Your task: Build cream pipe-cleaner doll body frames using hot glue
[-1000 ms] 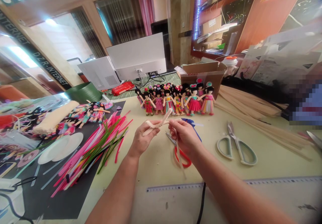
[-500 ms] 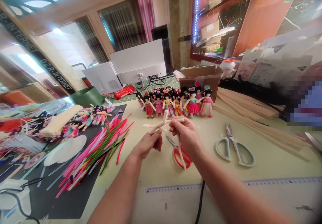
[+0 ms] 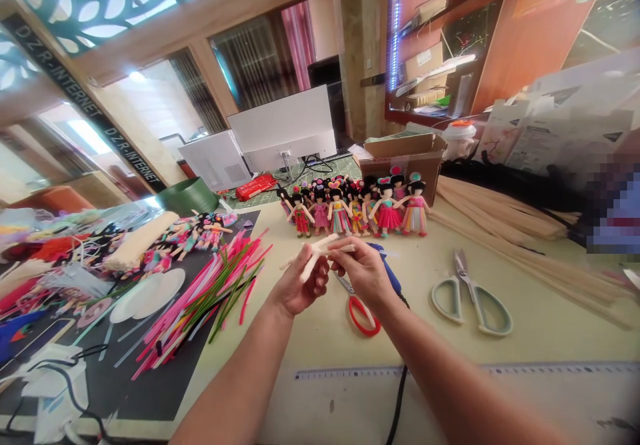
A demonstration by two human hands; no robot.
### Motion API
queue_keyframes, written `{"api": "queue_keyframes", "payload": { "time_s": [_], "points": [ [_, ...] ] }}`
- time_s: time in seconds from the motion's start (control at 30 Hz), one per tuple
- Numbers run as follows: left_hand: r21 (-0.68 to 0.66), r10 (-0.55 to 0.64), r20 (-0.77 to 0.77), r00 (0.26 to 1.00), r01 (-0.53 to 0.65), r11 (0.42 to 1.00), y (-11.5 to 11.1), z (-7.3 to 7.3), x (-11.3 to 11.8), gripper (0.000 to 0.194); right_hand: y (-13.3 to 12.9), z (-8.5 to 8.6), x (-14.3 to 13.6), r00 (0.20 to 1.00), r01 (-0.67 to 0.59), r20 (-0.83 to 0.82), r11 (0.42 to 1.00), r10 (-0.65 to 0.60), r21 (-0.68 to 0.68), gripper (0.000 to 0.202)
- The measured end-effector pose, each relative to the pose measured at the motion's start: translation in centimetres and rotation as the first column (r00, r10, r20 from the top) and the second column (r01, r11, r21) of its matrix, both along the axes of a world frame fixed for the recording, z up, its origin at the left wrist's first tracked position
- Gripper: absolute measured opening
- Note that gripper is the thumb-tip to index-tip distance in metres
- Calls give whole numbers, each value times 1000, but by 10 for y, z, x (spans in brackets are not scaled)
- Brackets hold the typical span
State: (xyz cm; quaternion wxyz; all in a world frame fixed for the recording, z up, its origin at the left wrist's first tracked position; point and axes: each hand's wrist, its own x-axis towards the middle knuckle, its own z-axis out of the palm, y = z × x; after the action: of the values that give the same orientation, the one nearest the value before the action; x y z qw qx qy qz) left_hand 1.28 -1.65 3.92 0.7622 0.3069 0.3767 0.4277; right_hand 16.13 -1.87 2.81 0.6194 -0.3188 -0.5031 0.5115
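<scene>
Left hand (image 3: 299,290), right hand (image 3: 365,270) pinch pale stems (image 3: 317,253) in front of dolls (image 3: 338,213); slack grip could let crossed stems slip apart.

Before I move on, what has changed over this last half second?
The left hand has turned, its thumb now up against the cream piece, which has turned too: its upright prong no longer stands up. The right hand still pinches near the piece's right end. Dolls and grey-handled scissors stayed put; the camera view shifted slightly.
</scene>
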Motion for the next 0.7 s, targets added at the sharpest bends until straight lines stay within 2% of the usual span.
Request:
{"api": "queue_keyframes", "payload": {
  "time_s": [0.13,0.3,0.43,0.6,0.7],
  "points": [
    [-7,79,65,995,-79,997,4,-3,1,35,-1,-3,-4,1000,-6,28,1000,6,-23,13],
    [53,113,144,983,-122,991,5,-26,5,34,1,-5,-7,996,-50,-83,989,39,-139,20],
    [71,132,148,980,-144,987,6,-40,5,34,3,-7,-8,995,-46,-92,976,27,-212,21],
    [158,201,86,976,-212,964,6,-38,5,34,4,-10,-9,999,-18,-49,971,6,-239,23],
    [283,259,-6,966,-247,927,5,-35,4,32,3,-10,-9,998,-16,-59,969,2,-248,23]
  ]
}}
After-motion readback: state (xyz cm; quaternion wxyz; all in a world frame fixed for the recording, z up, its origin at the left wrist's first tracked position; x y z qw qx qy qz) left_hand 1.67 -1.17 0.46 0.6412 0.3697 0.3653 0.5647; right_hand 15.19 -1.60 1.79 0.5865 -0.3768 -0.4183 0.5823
